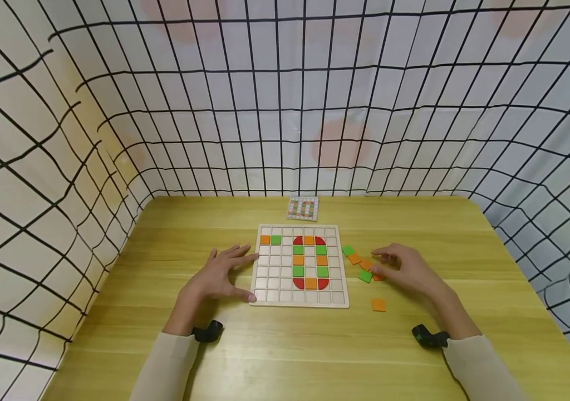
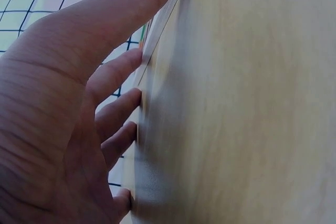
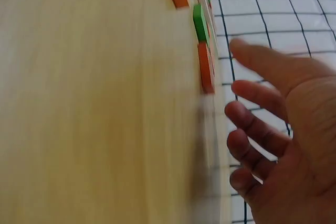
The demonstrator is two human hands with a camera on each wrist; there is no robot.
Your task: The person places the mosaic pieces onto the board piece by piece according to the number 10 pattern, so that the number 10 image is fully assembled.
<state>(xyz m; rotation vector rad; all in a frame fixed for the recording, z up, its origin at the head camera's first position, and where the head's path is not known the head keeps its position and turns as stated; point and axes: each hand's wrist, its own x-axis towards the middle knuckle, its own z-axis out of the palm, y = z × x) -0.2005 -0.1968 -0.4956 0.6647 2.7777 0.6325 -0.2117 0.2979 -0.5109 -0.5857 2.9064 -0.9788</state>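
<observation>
Just right of the board (image 1: 300,304), seemingly at the step of choosing among loose tiles (image 1: 365,265) for its bare cells (image 1: 274,283). Probably calls next for a pinch on one of them, such as the green tile (image 1: 365,276) on the near side of the cluster, then a carry left. Loosely bent fingers on the right hand (image 1: 407,270), thumb apart, with nothing visibly held. Spread fingers on the left hand (image 1: 217,274), beside the board's left edge, with thumb tip touching its near-left corner.
</observation>
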